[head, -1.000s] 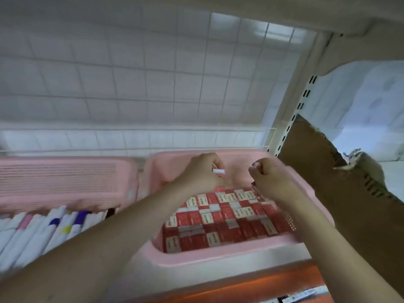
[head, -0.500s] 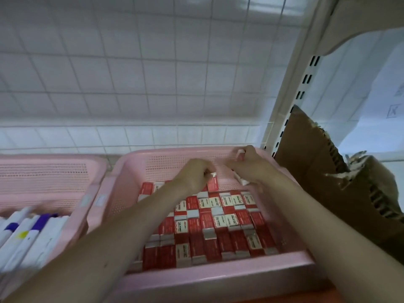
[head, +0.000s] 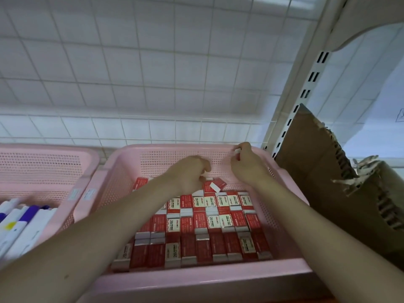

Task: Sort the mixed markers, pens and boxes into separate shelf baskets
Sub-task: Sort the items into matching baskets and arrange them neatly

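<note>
The shelf's grid wall (head: 153,73) fills the view from nine to one o'clock, torn cardboard (head: 328,193) leaning at three. Dead centre sits a pink basket (head: 196,283), its floor almost covered with red boxes (head: 218,226) in tidy rows; only the far row looks unfinished, with one box (head: 215,186) lying askew at twelve. At nine o'clock a second basket (head: 43,171) holds markers (head: 24,224). Both hands work at the far wall: the left hand (head: 190,173) curls down on something white, seemingly a box, and the right hand (head: 246,165) pinches a small box (head: 237,151). The box sorting looks nearly done; no pens are visible.
</note>
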Action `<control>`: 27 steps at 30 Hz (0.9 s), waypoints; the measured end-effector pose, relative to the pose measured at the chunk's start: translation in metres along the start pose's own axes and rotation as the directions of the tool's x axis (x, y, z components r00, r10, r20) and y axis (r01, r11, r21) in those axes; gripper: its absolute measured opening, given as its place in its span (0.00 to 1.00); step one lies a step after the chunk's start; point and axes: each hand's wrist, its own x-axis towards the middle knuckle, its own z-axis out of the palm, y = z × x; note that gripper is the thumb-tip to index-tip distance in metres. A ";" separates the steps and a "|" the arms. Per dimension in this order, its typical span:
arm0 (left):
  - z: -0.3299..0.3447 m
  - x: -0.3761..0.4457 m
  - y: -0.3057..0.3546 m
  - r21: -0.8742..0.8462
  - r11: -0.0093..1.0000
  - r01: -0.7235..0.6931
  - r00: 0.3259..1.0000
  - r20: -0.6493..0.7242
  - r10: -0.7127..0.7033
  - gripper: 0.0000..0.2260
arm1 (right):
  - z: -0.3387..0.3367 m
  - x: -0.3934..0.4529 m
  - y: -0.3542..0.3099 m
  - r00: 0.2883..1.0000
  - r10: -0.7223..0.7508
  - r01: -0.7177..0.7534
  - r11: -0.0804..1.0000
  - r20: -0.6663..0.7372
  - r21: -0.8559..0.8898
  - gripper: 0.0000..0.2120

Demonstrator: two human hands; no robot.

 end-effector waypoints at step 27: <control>0.020 0.018 0.041 -0.021 0.997 0.074 0.995 0.061 -0.073 0.15 | -0.024 -0.031 0.012 0.996 0.038 -0.049 0.988 -0.075 -0.149 0.10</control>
